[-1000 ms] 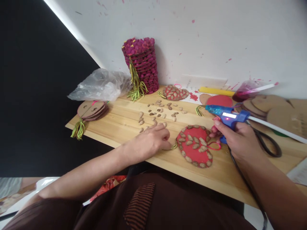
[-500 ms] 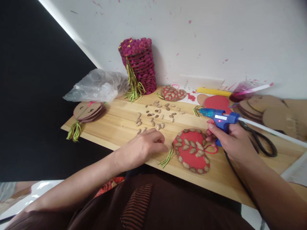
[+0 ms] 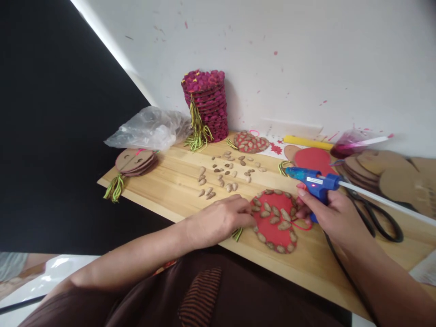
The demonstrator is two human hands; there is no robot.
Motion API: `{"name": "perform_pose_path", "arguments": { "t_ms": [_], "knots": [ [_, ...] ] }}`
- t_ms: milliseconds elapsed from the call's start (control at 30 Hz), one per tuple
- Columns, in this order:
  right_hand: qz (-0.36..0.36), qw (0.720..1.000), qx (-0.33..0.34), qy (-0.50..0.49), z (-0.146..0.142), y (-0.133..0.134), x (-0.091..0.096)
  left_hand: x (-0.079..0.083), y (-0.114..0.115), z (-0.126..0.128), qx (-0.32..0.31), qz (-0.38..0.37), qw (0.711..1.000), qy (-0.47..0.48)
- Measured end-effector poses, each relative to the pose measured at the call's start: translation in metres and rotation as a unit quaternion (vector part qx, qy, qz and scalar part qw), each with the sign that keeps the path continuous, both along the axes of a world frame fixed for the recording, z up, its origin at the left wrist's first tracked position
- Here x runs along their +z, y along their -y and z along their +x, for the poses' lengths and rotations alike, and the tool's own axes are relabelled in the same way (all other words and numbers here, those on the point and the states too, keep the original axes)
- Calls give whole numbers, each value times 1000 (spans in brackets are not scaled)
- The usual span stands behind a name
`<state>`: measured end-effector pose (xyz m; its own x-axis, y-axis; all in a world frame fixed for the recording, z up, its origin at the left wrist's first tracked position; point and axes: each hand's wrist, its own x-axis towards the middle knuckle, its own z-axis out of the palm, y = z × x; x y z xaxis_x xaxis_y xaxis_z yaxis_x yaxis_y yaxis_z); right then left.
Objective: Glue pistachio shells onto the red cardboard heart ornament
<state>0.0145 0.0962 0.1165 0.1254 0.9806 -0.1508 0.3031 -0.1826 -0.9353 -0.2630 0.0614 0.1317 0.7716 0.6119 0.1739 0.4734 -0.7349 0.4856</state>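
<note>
My right hand point(image 3: 329, 211) is wrapped round the handle of a blue hot glue gun point(image 3: 315, 181), its nozzle pointing left and a long white glue stick point(image 3: 378, 193) coming out of its back. Left of it lies a red heart point(image 3: 269, 227) edged with peanuts, with more peanuts set across its middle. My left hand point(image 3: 226, 222) is over the heart's left edge, covering part of its yellow-green tassel point(image 3: 237, 234). Its fingers are curled together, and what they hold, if anything, is hidden. Loose peanuts point(image 3: 221, 179) lie scattered behind that hand.
At the back stand a purple woven container point(image 3: 211, 109) and a clear plastic bag point(image 3: 153, 129). Another peanut-covered heart point(image 3: 250, 141) lies near the wall. Black scissors point(image 3: 384, 222) and stacked cardboard shapes point(image 3: 368, 168) are at right. Tasselled cardboard discs point(image 3: 136, 163) sit at the left edge.
My left hand has moved right, from beside the tassel to the heart's left edge. My right hand still holds the glue gun in nearly the same place. The whole view has shifted slightly.
</note>
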Motion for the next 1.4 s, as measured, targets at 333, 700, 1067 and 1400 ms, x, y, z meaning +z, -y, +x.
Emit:
{"name": "perform_pose_path", "arguments": {
  "t_ms": [333, 700, 1067, 1400],
  "knots": [
    [33, 999, 8, -8, 5, -1, -7, 5, -34, -31, 154, 16, 978, 139],
    [35, 999, -5, -13, 2, -2, 0, 10, -73, -18, 151, -118, 977, 92],
    [16, 1000, -15, 9, 0, -1, 4, 4, -103, 9, 70, -141, 987, -39],
    [15, 1000, -9, 14, 0, -1, 1, 2, -112, 5, 85, -92, 992, -23]
  ]
}}
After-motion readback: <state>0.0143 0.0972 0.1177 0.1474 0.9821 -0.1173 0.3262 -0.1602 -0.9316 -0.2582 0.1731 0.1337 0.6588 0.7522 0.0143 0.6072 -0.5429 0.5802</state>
